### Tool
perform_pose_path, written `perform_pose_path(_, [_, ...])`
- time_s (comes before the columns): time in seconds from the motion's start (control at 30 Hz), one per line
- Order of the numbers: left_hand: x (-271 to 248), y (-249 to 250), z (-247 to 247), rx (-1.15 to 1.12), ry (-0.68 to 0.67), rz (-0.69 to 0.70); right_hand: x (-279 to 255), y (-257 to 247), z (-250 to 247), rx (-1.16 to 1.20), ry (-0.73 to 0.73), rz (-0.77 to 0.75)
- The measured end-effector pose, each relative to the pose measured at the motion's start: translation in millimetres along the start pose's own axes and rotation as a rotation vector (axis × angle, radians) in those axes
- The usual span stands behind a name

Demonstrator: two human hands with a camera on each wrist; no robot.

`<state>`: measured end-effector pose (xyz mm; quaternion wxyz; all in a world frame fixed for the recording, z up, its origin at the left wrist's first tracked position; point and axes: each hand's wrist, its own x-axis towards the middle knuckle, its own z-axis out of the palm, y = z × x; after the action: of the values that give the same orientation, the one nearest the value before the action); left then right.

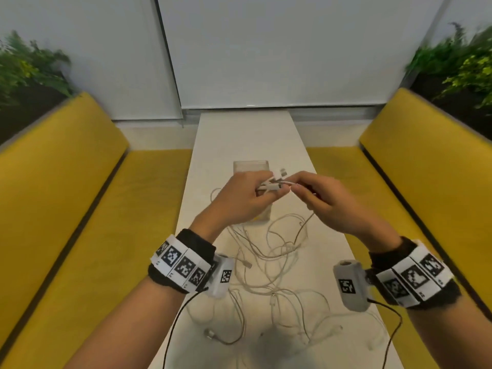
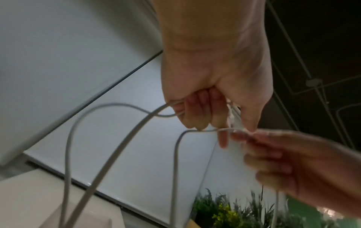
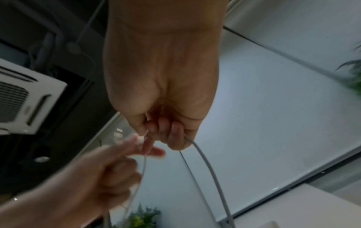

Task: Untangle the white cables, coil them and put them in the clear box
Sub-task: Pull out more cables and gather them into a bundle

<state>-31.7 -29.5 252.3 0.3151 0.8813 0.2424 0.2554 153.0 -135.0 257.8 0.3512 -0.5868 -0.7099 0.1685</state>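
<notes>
White cables lie in a loose tangle on the narrow white table, spreading from the clear box toward the near edge. Head view: the left hand is raised above the table, its fingers curled around a bundle of cable ends whose plugs stick out past the knuckles. The right hand meets it fingertip to fingertip, pinching one strand at the bundle. Both hands stand in front of the clear box and hide most of it; only its far rim shows. Yellow benches flank the table, with green plants behind each backrest. Tagged wristbands with black leads sit on both forearms.

Left wrist view: the left hand is seen from below, fingers folded into the palm over the strands. Three cable runs hang down from it in loops. The right hand, blurred, touches the bundle from the lower right.

Right wrist view: the right hand has thumb and forefinger closed on a thin strand, the other fingers curled over a thicker cable that arcs downward. The left hand is blurred at lower left. A ceiling vent shows at the left edge.
</notes>
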Motion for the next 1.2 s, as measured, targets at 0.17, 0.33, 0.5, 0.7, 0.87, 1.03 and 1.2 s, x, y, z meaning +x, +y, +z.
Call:
perform_pose_path(0.17, [-2,0,-21,-0.029,0.13,0.048,-3,5,-8,0.134,0.025,-0.017])
perform_pose_path(0.33, [-6,4,-60,-0.17,0.48,0.092,-27,54,10,0.238,-0.009,0.17])
perform_pose_path(0.5, [-7,8,-69,-0.333,0.726,0.056,-44,84,33,0.297,-0.047,0.298])
perform_pose_path(0.7, [-7,10,-81,-0.395,0.851,0.071,-64,125,52,0.182,-0.15,0.443])
perform_pose_path(0.87, [-7,10,-57,-0.316,0.749,0.076,-35,81,41,0.298,-0.193,0.386])
perform_pose_path(1.03, [-11,8,-57,-0.32,0.594,0.105,-40,83,26,0.2,-0.814,0.659])
perform_pose_path(1.2, [-11,12,-60,-0.605,0.332,-0.027,-73,152,61,-0.219,-0.539,0.971])
